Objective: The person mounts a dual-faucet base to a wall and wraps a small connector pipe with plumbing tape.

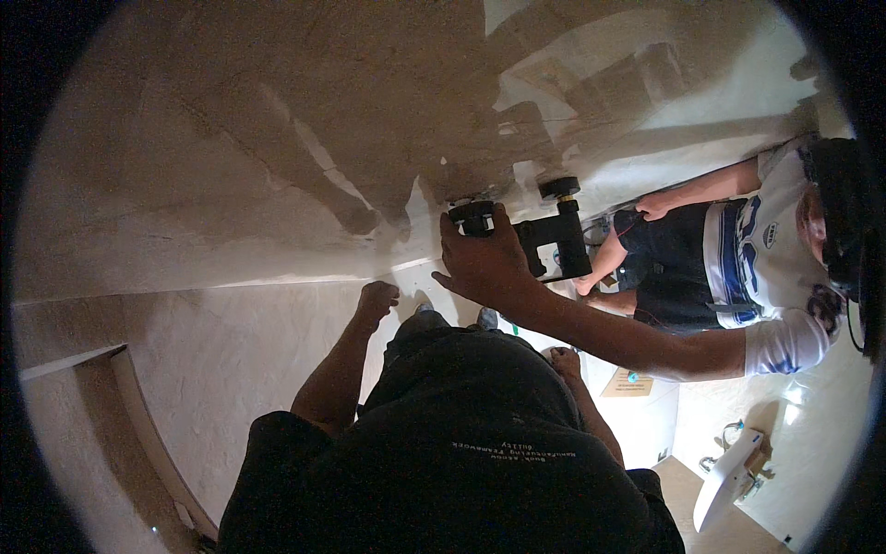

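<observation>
My left hand (377, 303) is below the rough plaster wall, its fingers curled into a loose fist with nothing visible in them. My right hand (565, 360) is beside the hem of my black shirt, partly hidden by it, and its grip does not show clearly. In front of me, a co-worker's hand (484, 258) holds a black tool (556, 245) up against the wall. The tool has a squared frame with a window-like opening and round black pads facing the wall. Neither of my hands touches it.
The co-worker (738, 249), in a white jersey and black shorts, is close on my right; one arm reaches across in front of me. A white washbasin (724, 485) stands at the lower right. A cardboard piece (628, 382) lies on the floor. A doorway edge (138, 397) is at left.
</observation>
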